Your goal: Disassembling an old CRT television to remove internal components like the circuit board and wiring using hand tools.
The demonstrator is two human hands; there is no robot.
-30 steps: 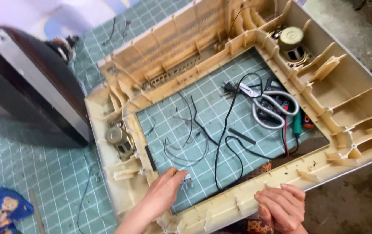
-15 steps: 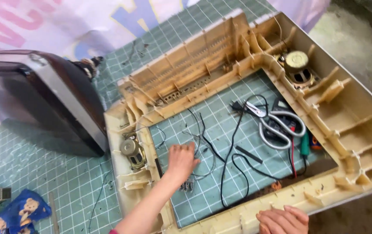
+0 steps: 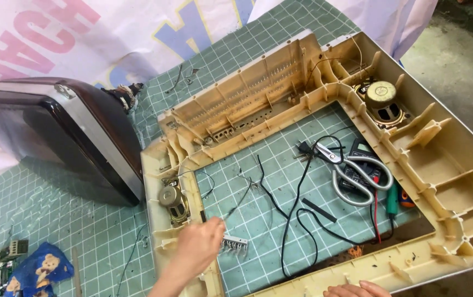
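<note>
A green cutting mat [image 3: 82, 231] with a pale grid carries everything. On it lies a beige plastic television frame [image 3: 456, 181], open in the middle, with 2 round speakers in it. Inside that opening, directly on the mat, lie grey-handled scissors [image 3: 357, 176], black wires [image 3: 297, 209] and a green-handled screwdriver [image 3: 392, 199]. At the left stands a dark picture tube [image 3: 55, 137]; a blue printed pouch [image 3: 41, 272] lies near the mat's lower left corner.
</note>
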